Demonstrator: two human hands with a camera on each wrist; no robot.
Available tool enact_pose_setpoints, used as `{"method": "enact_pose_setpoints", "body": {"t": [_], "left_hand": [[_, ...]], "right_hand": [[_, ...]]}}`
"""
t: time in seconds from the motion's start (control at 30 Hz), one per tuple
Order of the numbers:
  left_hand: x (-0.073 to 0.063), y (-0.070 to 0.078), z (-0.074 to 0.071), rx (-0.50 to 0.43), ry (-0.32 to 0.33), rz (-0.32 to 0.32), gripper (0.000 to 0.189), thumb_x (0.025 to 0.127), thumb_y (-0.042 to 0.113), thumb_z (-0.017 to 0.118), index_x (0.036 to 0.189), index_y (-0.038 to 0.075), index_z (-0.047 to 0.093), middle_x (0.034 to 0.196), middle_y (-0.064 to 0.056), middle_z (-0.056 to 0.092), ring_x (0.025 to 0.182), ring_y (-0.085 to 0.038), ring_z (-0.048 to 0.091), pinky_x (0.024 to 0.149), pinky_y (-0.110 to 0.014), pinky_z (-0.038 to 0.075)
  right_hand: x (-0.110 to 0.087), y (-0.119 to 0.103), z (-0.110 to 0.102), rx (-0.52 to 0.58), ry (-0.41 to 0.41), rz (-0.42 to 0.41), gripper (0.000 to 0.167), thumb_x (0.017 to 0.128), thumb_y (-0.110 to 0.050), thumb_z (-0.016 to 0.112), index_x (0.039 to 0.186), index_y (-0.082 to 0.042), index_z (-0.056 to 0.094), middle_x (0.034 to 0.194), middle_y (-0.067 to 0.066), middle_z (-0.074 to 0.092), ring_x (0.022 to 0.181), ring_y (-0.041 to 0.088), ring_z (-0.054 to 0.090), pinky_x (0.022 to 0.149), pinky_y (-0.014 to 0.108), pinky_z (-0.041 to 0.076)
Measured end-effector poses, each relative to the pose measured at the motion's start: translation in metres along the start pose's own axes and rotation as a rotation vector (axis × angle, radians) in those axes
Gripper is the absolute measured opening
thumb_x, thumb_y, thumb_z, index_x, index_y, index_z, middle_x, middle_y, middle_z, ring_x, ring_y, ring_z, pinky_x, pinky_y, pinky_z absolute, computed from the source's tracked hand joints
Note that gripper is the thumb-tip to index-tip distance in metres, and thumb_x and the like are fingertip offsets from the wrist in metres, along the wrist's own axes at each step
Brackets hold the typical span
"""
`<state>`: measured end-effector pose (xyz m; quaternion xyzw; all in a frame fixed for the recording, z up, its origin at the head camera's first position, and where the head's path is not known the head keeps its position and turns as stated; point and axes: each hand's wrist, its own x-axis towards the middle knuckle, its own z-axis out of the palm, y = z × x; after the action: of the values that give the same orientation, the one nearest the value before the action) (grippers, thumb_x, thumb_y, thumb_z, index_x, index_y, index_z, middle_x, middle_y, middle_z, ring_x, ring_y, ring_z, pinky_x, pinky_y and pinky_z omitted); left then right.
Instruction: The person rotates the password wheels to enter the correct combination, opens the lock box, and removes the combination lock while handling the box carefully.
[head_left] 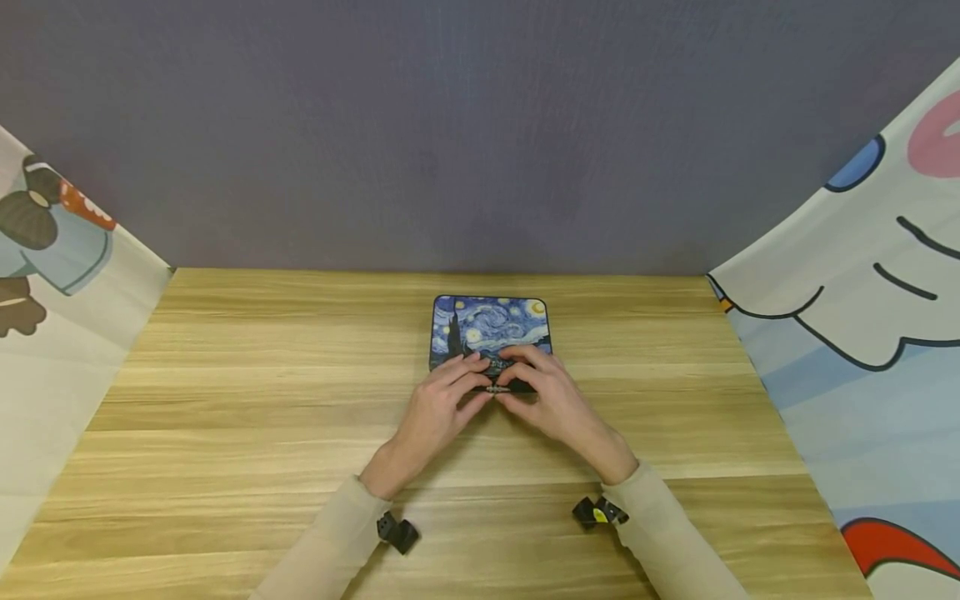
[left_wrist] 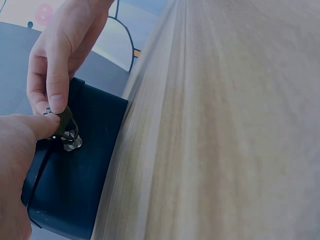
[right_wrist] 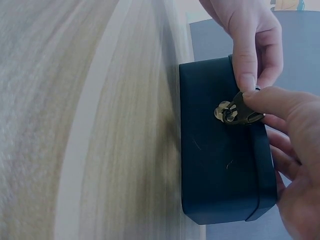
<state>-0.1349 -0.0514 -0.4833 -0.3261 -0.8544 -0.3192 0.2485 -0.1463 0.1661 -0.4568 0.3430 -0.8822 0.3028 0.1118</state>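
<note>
Dark blue-green is the one box (right_wrist: 210, 165), sitting on the table just beneath and ahead of both grips. Its one lid (head_left: 491, 321) carries a swirling night-sky picture, with a yellow moon at the far right corner from the grips. Two bare hands meet at the near edge: the left grip (head_left: 438, 402) is narrow, pinching the one clasp (right_wrist: 245, 111), and the right grip (head_left: 553, 398) pinches the same clasp from the other side. One round metal plate (right_wrist: 218, 111) shows on the box just below them. Behind the grips are two beige sleeves (head_left: 678, 533) and two small black cameras (head_left: 397, 533) (one by each wrist). The table (head_left: 247, 417) has pale wood grain; beyond the grips rises one grey wall (head_left: 450, 150), with two cartoon-printed sheets (head_left: 840, 333), one to either side.
</note>
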Motion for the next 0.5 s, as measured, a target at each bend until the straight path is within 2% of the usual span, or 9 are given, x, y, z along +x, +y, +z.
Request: {"method": "enact_pose_setpoints", "body": {"t": [0.5], "left_hand": [[0.0003,0.0005,0.0000,-0.006,-0.002,0.000,0.021,0.084,0.013,0.087,0.102,0.008,0.077,0.123,-0.010,0.074,0.124,-0.027,0.066,0.117,-0.039,0.047]], "right_hand": [[-0.0003,0.0016,0.0004,0.013,0.008,-0.016,0.016,0.087,-0.017,0.086,0.097,-0.015,0.074,0.133,0.011,0.064,0.122,0.033,0.062,0.106,0.059,0.050]]}}
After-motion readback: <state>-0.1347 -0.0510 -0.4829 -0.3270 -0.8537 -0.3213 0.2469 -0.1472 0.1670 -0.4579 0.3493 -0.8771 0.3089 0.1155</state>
